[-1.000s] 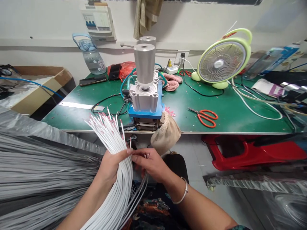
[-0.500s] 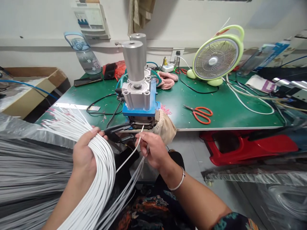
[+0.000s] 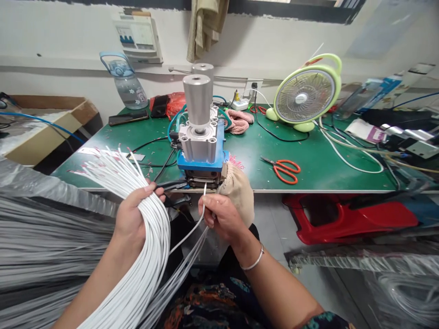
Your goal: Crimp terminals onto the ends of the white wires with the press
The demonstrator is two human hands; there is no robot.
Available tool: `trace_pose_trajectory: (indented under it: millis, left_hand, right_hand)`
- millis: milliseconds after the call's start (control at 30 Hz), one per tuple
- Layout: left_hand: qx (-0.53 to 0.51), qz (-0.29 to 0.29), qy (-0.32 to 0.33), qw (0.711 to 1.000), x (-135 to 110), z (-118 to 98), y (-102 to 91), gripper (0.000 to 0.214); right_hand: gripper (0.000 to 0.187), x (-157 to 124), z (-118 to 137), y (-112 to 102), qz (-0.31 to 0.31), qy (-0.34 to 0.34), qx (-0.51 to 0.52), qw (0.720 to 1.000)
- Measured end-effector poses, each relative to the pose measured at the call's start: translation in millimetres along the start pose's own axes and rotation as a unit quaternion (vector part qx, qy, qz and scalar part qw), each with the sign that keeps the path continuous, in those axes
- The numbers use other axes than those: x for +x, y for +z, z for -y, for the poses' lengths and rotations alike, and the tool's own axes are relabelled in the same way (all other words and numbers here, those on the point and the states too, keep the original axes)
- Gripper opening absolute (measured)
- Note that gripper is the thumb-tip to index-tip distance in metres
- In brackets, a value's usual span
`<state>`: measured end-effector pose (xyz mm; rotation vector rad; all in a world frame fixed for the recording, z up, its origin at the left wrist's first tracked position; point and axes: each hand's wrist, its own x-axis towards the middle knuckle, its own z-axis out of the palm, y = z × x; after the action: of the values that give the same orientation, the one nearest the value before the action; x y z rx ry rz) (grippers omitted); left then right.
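Note:
My left hand is closed round a thick bundle of white cables, whose reddish-tipped ends fan out to the upper left. Between the thumb and fingers of my right hand is a single white cable, its end pointing up at the front of a pneumatic press. Whether that end enters the press opening I cannot tell. More thin cables trail down from below my right hand. The press has a blue frame and silver cylinders. A beige cloth bag hangs at its right side.
On the green table lie orange-handled scissors, a ruler and a phone. A water bottle and a green fan stand behind. A red stool is below at right; grey cables lie at left.
The view has tilted up a little, so the scene sits lower. Both hands keep their grips, and the left hand with its bundle has come slightly closer to the right.

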<state>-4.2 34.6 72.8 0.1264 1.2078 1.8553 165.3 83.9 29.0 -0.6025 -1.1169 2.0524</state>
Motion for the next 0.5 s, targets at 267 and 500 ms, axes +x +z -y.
trace_pose_trajectory:
  millis: [267,500]
  left_hand:
    - [0.105,0.103,-0.060,0.987,-14,39,-31.6,0.022]
    - [0.252,0.184,0.042,0.949,-21,61,-43.9,0.030]
  right_hand:
    - [0.023,-12,-15,-1,0.026,0.042,-0.058,0.997]
    - [0.028,-5,-16,7,-0.038,0.052,-0.080,0.995]
